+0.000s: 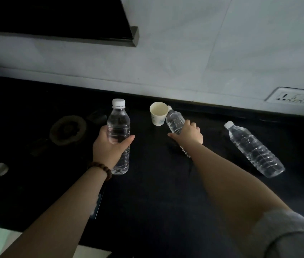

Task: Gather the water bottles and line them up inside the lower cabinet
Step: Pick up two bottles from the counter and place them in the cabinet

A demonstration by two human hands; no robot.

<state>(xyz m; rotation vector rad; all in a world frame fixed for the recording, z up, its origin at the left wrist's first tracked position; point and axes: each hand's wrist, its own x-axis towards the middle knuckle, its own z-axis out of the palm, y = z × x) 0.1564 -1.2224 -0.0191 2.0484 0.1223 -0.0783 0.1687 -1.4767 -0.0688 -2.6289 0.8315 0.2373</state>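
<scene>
Left hand (110,148): wrapped around the middle of an upright bottle (119,127), fingers closed on it, thumb across the front; a bead bracelet (101,169) sits on the wrist
Bottle in the left hand: white cap on top, base low by the wrist; whether it rests on the dark counter (156,183) or is just lifted off it cannot be told
Paper cup (159,113): between the two hands and a little beyond them, upright, touching or nearly touching the neck of the second bottle
Right hand (189,133): closed over a second bottle (175,121), gripping it from above around the middle; this bottle leans, cap end toward the cup, base end showing below the hand
Third bottle (255,149): lying on its side on the counter, well to the right of the right hand, nobody touching it
Lower cabinet: not in view
Progress, as a judgement: early gathering stage; two bottles are in hand, one is left on the counter, none is in the cabinet as far as can be seen
Left to do: collect the third bottle, carry all down to the cabinet, line them up inside
</scene>
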